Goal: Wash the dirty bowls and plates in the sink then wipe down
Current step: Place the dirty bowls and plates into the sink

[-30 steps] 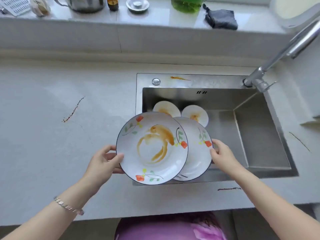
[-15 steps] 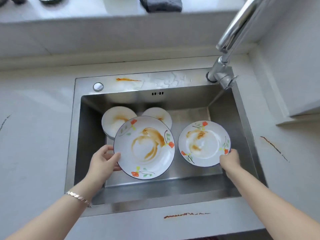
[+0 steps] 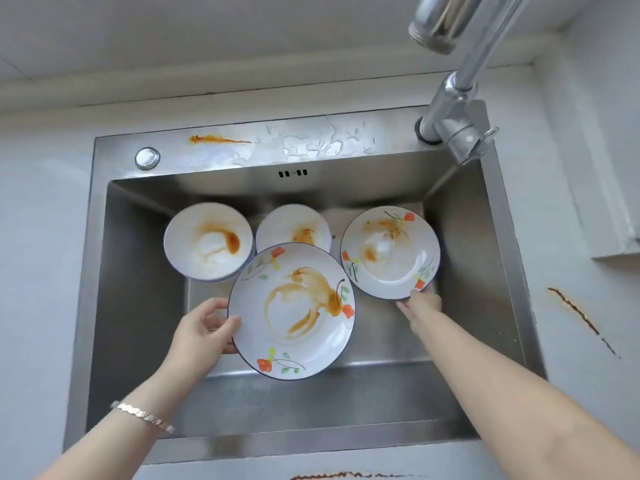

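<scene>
My left hand (image 3: 204,327) grips the left rim of a large floral plate (image 3: 294,317) smeared with brown sauce, held over the steel sink (image 3: 135,306). At the right side of the basin, my right hand (image 3: 420,306) holds the near rim of a smaller floral plate (image 3: 391,254), also stained, low in the sink. Two dirty white bowls sit at the back of the basin: the left bowl (image 3: 207,240) and the middle bowl (image 3: 294,226), partly hidden behind the large plate.
The chrome faucet (image 3: 453,95) rises at the sink's back right, its spout overhead. Sauce streaks mark the sink's back ledge (image 3: 218,139), the right counter (image 3: 581,317) and the front counter edge (image 3: 346,475). A round button (image 3: 147,158) sits at the back left.
Both plates have moved from above the counter's front edge into the sink and apart; the right hand has carried the smaller plate to the basin's right side. The view has moved closer.
</scene>
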Tool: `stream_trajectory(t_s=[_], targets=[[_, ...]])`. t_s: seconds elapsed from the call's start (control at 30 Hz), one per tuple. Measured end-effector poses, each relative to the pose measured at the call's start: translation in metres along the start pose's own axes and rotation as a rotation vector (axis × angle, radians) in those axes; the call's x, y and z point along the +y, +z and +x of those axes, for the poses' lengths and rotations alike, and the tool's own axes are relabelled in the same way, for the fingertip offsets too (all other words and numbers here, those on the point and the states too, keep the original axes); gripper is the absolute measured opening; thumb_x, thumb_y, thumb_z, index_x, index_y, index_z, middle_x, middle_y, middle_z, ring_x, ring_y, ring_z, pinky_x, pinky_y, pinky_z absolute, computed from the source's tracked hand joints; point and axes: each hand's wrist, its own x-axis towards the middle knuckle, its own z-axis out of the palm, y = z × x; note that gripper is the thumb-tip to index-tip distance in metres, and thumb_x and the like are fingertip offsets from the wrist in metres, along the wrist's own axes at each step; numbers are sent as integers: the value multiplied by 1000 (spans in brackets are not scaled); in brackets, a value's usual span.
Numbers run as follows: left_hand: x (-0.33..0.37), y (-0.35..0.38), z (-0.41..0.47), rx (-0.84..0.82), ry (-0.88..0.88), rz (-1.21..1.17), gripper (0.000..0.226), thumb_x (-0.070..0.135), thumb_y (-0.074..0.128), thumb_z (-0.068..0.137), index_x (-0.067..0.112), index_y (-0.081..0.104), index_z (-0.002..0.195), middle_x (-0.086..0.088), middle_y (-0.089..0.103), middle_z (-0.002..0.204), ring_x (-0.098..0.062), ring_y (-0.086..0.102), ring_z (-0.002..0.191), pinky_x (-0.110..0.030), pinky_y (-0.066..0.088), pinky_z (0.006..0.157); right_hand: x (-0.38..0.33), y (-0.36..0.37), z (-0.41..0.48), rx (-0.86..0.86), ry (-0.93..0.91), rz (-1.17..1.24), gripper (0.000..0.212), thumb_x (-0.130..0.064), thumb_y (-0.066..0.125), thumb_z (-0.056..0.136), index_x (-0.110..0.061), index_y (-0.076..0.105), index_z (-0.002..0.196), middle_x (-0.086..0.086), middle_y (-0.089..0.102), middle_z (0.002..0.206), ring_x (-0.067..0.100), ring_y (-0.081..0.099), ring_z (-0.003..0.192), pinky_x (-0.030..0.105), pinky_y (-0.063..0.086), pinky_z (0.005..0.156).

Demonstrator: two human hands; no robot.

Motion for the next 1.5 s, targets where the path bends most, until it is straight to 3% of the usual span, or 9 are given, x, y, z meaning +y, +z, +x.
stream_trajectory(t_s=[0.23, 0.37, 0.5, 0.67, 0.8, 1.0, 1.2, 1.37, 1.5], targets=[[-13, 28, 10, -119, -40, 81, 12, -4, 53, 90, 5, 58, 95, -24, 63, 77, -23, 61, 54, -22, 55, 48, -15, -17, -15, -205, 26, -244, 37, -4, 35, 98, -2, 41, 135, 16, 46, 139, 31, 45, 127, 37, 40, 104], [-14, 63, 18, -213, -62, 125, 7, -3, 53, 90, 0, 58, 94, -23, 64, 72, -23, 61, 54, -30, 58, 54, -28, -41, -26, -159, -240, -594, 35, -3, 38, 91, -1, 51, 124, 14, 58, 108, 28, 56, 102, 36, 47, 90], [-13, 111, 21, -301, -75, 129, 6, -3, 51, 91, 0, 56, 91, -18, 60, 68, -13, 61, 44, -26, 55, 47, -44, -62, -37, -228, -429, -750, 33, -8, 41, 92, -12, 48, 124, -2, 50, 105, 13, 48, 96, 24, 37, 79], [-15, 154, 32, -326, -122, 49, 10, -3, 51, 91, 1, 53, 100, -17, 60, 71, -14, 61, 46, -28, 57, 50, -53, -70, -41, -287, -491, -763, 33, -6, 43, 92, -14, 48, 124, 0, 52, 109, 14, 51, 92, 28, 47, 63], [-15, 174, 40, -363, -102, 91, 11, -2, 49, 92, 4, 52, 101, -13, 60, 67, -21, 60, 55, -29, 56, 52, -55, -74, -33, -267, -481, -741, 31, -8, 44, 90, -19, 50, 118, 0, 57, 107, 19, 58, 96, 40, 52, 75], [-28, 188, 40, -383, -88, 84, 19, -1, 46, 93, 16, 54, 95, -15, 60, 73, -28, 57, 68, -43, 54, 71, -53, -75, -32, -287, -450, -768, 25, -11, 43, 91, -20, 51, 113, 3, 59, 103, 23, 62, 95, 21, 46, 52], [-37, 189, 50, -399, -98, 120, 19, 1, 49, 93, 6, 52, 111, -11, 56, 72, -26, 52, 76, -50, 50, 81, -51, -77, -34, -285, -414, -828, 22, -7, 43, 88, -21, 49, 104, 9, 61, 103, 31, 63, 95, 43, 52, 73], [-20, 165, 41, -515, -65, 518, 54, 17, 48, 95, 10, 26, 144, -17, 52, 130, -26, 52, 113, -30, 38, 97, -49, -66, -50, -259, -380, -894, 24, -8, 47, 88, -12, 55, 111, 9, 60, 100, 25, 61, 92, 32, 49, 72], [19, 100, 32, -544, 60, 600, 39, 18, 48, 93, 8, 49, 131, -9, 55, 130, -23, 53, 118, -25, 41, 93, -57, -33, -94, -309, -463, -1118, 23, -14, 47, 88, -20, 57, 108, 1, 58, 98, 19, 59, 90, 27, 48, 72]])
